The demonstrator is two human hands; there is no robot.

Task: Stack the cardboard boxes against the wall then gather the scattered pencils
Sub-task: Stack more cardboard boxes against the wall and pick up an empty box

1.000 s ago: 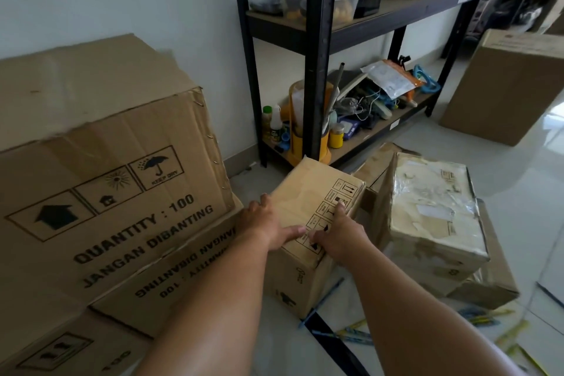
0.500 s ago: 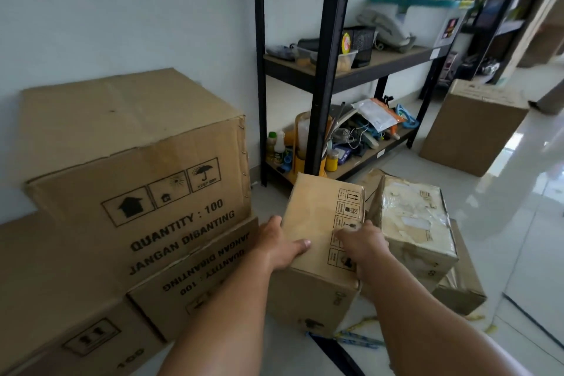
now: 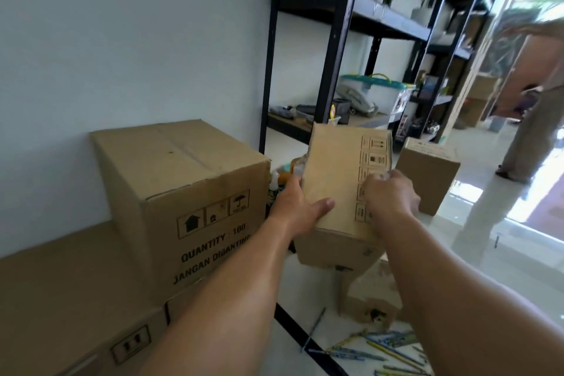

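Left grip (image 3: 297, 207) and right grip (image 3: 392, 195) are clasping the box (image 3: 335, 174) at its 9 and 3 o'clock sides, holding it off the floor at 3 o'clock of the stack (image 3: 183, 168); probably light and stiff, best clamped by opposite edges.

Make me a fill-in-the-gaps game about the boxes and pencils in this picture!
1. The left hand and right hand hold the small box, which is made of ____.
2. The number printed on the big box is ____.
3. The pencils lie scattered on the ____.
4. The shelf frame is coloured ____.

Missing words: cardboard; 100; floor; black.
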